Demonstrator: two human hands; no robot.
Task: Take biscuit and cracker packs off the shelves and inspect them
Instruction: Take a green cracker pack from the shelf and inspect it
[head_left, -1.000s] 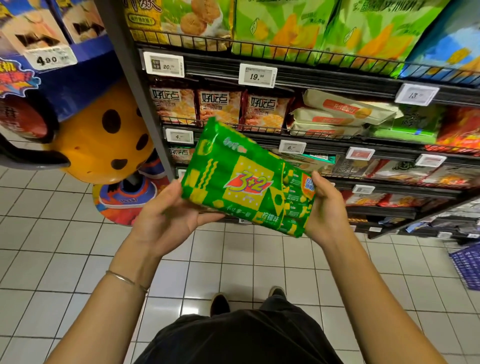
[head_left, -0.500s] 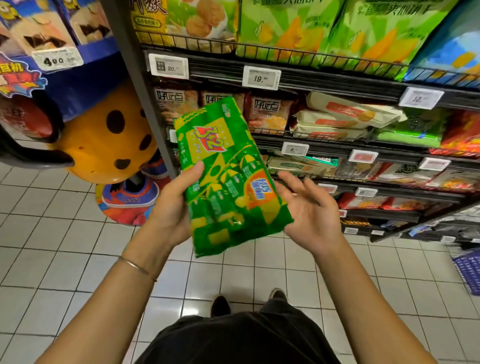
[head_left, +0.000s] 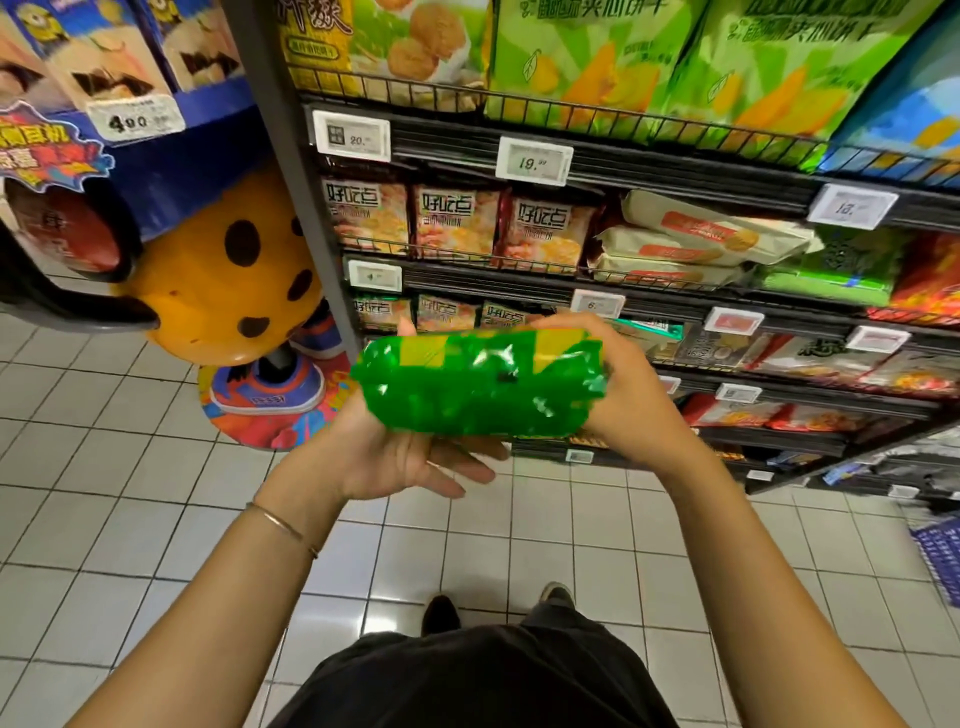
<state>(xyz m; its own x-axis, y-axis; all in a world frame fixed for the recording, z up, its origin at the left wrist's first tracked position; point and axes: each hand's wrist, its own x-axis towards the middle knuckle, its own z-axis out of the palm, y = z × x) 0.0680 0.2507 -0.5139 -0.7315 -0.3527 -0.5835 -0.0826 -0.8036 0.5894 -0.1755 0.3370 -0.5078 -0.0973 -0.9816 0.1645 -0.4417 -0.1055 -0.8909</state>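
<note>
The pack (head_left: 480, 387) is lying on its side in the air just in front of the shelves (head_left: 675, 171), level with their lower rows, so it is already off them. The right hand (head_left: 631, 400) is curling over the pack's right end and gripping it. The left hand (head_left: 405, 457) is lying palm-up under the left end, its fingers (head_left: 457, 470) reaching out straight below the pack and only carrying it.

I judge that the taking is done for this one pack and the looking-over is in progress. Many other packs are standing on the shelves, so most of the task seems to be waiting.

The side of the pack facing the camera is blurring and shining with glare, so no print is readable there. The pack is hiding the left thumb almost fully, and the right fingertips are passing behind it, so I cannot tell how firmly they are pressing. On the tags (head_left: 534, 161) along the shelves only a few digits are showing. The lowest rows of the shelves are sitting in shadow, and the frame is cutting them off at the right. Left of the shelves, a yellow spotted figure (head_left: 223, 275) is standing, partly cropped.
</note>
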